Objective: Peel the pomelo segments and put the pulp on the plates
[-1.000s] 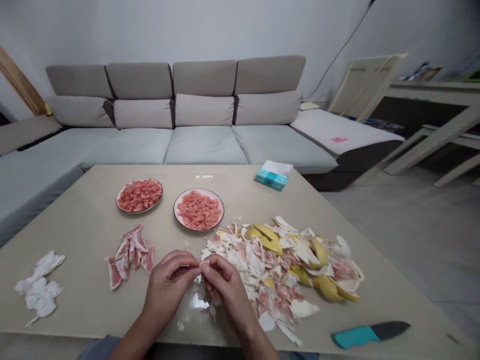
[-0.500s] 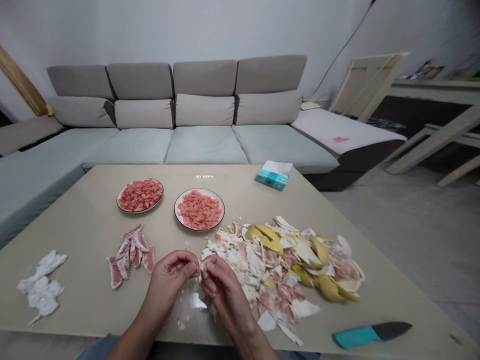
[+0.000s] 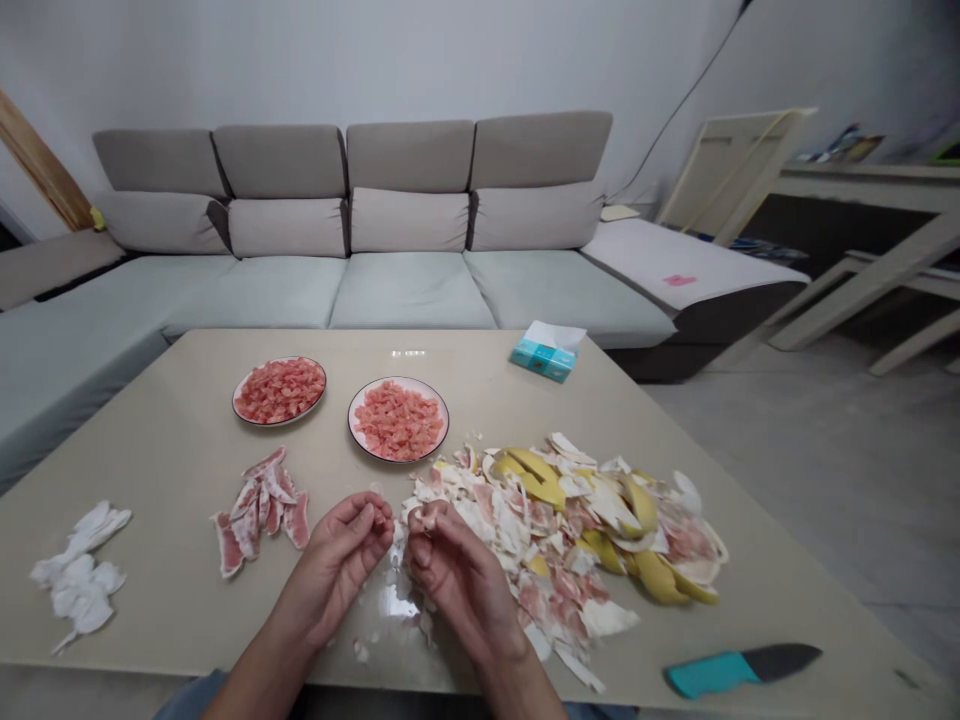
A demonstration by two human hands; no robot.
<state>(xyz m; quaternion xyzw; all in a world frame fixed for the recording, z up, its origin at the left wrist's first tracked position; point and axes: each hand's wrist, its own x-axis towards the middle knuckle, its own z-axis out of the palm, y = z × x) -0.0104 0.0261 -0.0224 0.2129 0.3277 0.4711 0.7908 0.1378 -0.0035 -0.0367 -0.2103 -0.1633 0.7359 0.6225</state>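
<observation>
Fingertips (image 3: pixel 417 532) of your right hand (image 3: pixel 457 585) pinch a small pomelo piece (image 3: pixel 427 517) above the table (image 3: pixel 172 440), just left of the peel pile (image 3: pixel 577 515); your left hand (image 3: pixel 337 565) is loosely curled, empty. So light a pinch could drop the piece among the peels.

Fruit piece (image 3: pixel 424 518) pinched above a littered table (image 3: pixel 172 440)

The piece is held in the fingertips of the right hand (image 3: pixel 454 575), with the left hand (image 3: pixel 341 555) loosely curled at its 9 o'clock. A peel pile (image 3: pixel 585 530) is seen at 3 o'clock, a near plate (image 3: pixel 351 425) and a far plate (image 3: pixel 235 403) of pink flesh around 12, and a knife (image 3: pixel 739 665) at 4.
</observation>
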